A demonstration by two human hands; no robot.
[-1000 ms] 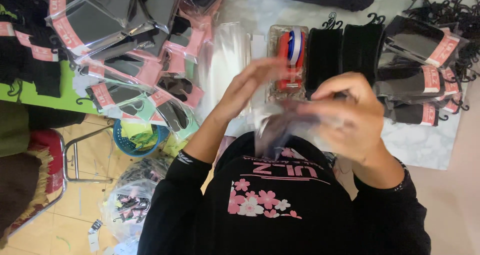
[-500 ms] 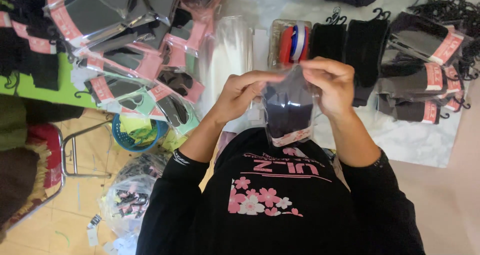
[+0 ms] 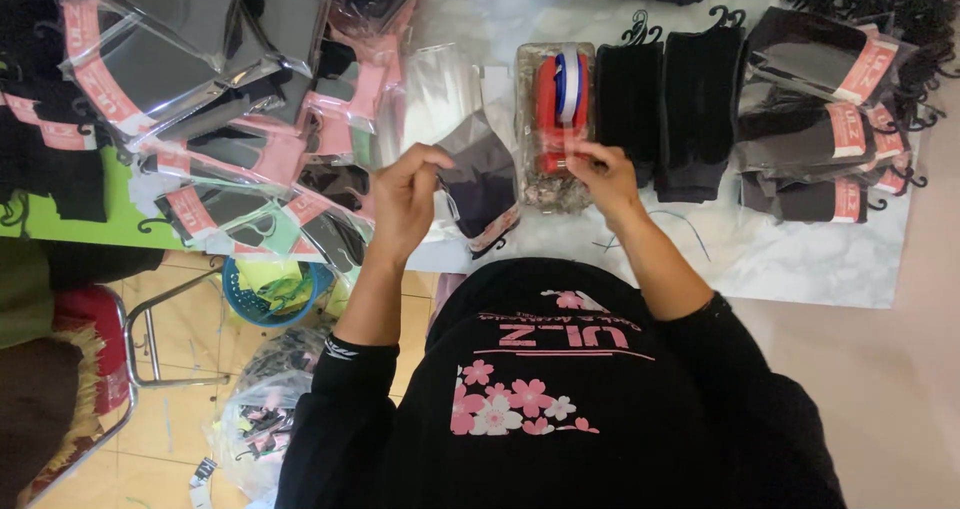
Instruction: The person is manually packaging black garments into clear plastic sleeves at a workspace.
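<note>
- White marbled tabletop (image 3: 800,259) is lying under heaps of bagged dark socks with pink bands (image 3: 180,99) on the left, bare black socks on hangers (image 3: 665,109) in the middle, and more banded pairs (image 3: 830,119) on the right.
- Half a second ago both hands were holding the clear sleeve with a dark sock (image 3: 482,174) up together; now they are parting and the packet is sinking toward the table.
- Left hand (image 3: 405,204) is pinching the packet's left edge, fingers closed on the film.
- Right hand (image 3: 603,174) is hanging free with fingers narrow, reaching at the red tape dispenser (image 3: 557,109), so sealing seems next.
- Packet's long axis is running away from the person, its pink-banded end pointing toward the body.
</note>
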